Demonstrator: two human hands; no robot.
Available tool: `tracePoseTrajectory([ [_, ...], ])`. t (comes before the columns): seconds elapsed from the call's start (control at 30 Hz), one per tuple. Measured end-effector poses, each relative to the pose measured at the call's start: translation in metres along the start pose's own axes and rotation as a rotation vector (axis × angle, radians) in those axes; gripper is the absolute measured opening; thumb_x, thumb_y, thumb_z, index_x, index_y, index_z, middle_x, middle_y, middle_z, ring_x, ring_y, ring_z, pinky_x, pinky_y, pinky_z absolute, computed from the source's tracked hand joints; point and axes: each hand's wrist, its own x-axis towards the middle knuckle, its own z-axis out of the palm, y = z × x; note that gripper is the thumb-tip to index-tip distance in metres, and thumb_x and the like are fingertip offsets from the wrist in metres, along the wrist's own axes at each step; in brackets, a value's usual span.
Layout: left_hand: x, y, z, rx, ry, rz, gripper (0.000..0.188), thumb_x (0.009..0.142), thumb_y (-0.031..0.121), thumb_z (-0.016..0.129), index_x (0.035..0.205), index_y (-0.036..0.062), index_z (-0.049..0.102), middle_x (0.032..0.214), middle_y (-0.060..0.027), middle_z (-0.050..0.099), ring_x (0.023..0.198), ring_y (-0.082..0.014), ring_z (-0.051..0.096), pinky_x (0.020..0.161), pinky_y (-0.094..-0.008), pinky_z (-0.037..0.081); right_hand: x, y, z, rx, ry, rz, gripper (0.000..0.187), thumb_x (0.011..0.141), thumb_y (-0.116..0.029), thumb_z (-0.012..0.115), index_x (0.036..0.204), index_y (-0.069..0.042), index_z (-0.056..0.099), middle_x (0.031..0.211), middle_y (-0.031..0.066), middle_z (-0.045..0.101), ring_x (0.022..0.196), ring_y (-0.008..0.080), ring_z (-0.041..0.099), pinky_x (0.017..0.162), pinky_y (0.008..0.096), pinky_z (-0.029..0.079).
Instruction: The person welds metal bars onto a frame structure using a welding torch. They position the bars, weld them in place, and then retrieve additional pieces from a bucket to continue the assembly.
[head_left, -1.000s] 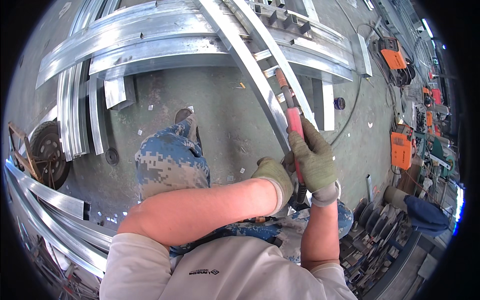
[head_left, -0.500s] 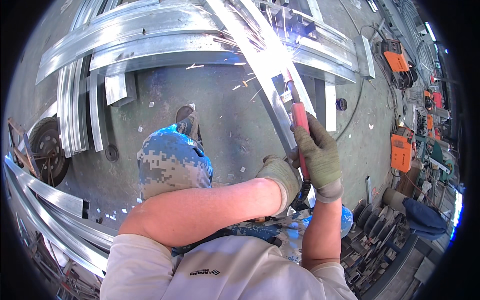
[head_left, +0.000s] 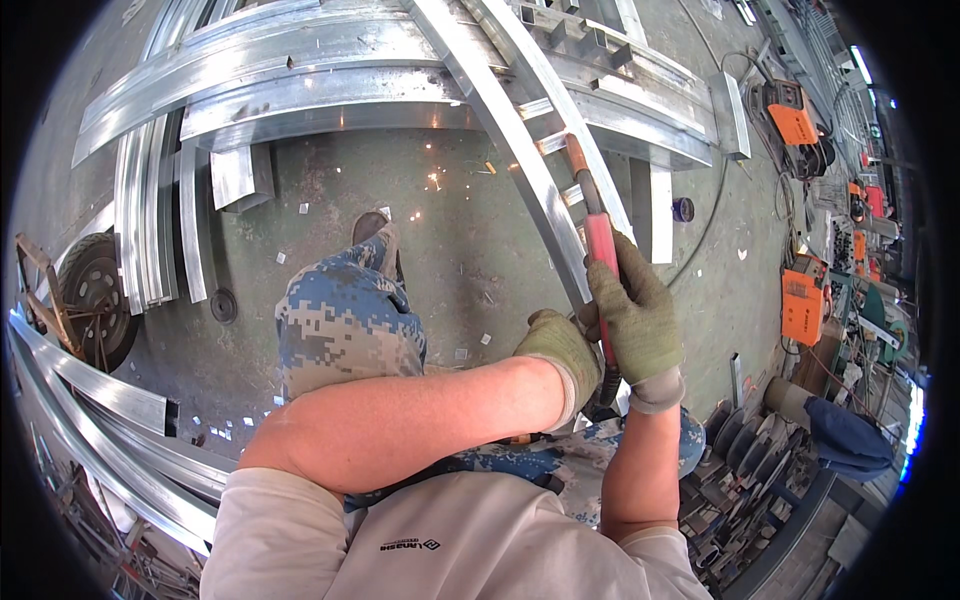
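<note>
Head view: we see the right hand [head_left: 636,312] wrapped around a red welding torch [head_left: 600,240], its far tip beside the metal frame [head_left: 520,165]; the left hand [head_left: 560,355] is curled, its hold unclear.

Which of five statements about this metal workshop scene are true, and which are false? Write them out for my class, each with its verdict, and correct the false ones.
1. The person's green-gloved right hand holds a red-handled welding torch. True.
2. The person's left hand is bare. False: it is gloved in green too.
3. The torch's copper-coloured nozzle points back at the person's body. False: it points away, over the silvery ladder-shaped metal frame.
4. Small orange sparks show to the left of the frame. True.
5. The large orange box-shaped machines are on the picture's left. False: they are on its right.
</note>
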Motion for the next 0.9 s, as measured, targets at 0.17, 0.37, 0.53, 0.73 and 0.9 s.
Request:
tracePoseTrajectory([
  [0.17, 0.002, -0.003, 0.0, -0.001, -0.038, 0.024, 0.037, 0.091, 0.028, 0.074, 0.126, 0.0168, 0.079, 0.124, -0.0054, 0.078, 0.113, -0.0297, 0.075, 0.088, -0.0474, 0.058, 0.004, -0.002, -0.002, -0.033, -0.004, 0.003, 0.057, 0.103, -0.028, 0.072, 0.154, -0.006, 0.057, 0.106, 0.0049, 0.071, 0.069, 0.0101, 0.063, 0.058, 0.0278, 0.051],
  [0.37, 0.001, -0.002, -0.003, -0.007, -0.018, 0.021, 0.038, 0.092, 0.027, 0.074, 0.128, 0.0158, 0.077, 0.126, -0.0052, 0.077, 0.114, -0.0292, 0.075, 0.088, -0.0465, 0.058, 0.004, -0.006, 0.001, -0.022, 0.003, 0.017, 0.06, 0.103, -0.026, 0.07, 0.157, -0.006, 0.054, 0.099, 0.004, 0.068, 0.069, 0.0086, 0.06, 0.057, 0.0261, 0.048],
  [0.53, -0.002, 0.001, -0.002, 0.067, 0.01, 0.01, 0.035, 0.093, 0.025, 0.072, 0.127, 0.0166, 0.078, 0.127, -0.0041, 0.077, 0.114, -0.0285, 0.075, 0.088, -0.0464, 0.057, 0.0, -0.002, 0.001, -0.002, 0.016, -0.002, 0.059, 0.102, -0.024, 0.071, 0.156, -0.005, 0.055, 0.101, 0.004, 0.067, 0.07, 0.0087, 0.059, 0.059, 0.0269, 0.049],
  [0.73, 0.002, 0.0, 0.0, 0.011, 0.002, -0.003, 0.033, 0.094, 0.023, 0.071, 0.125, 0.0164, 0.079, 0.126, -0.0043, 0.078, 0.114, -0.0293, 0.075, 0.088, -0.0473, 0.058, 0.002, 0.0, 0.001, -0.031, 0.018, -0.031, 0.059, 0.102, -0.023, 0.07, 0.156, -0.005, 0.054, 0.101, 0.0039, 0.067, 0.07, 0.0086, 0.058, 0.059, 0.0267, 0.048],
  [0.9, 0.001, -0.001, 0.002, 0.037, 0.032, 0.011, 0.032, 0.095, 0.023, 0.07, 0.125, 0.0165, 0.079, 0.126, -0.0046, 0.078, 0.113, -0.0294, 0.075, 0.087, -0.0479, 0.057, 0.003, -0.003, -0.001, -0.019, -0.001, 0.01, 0.06, 0.102, -0.023, 0.07, 0.157, -0.005, 0.054, 0.103, 0.0046, 0.067, 0.071, 0.0086, 0.058, 0.058, 0.0259, 0.047],
])
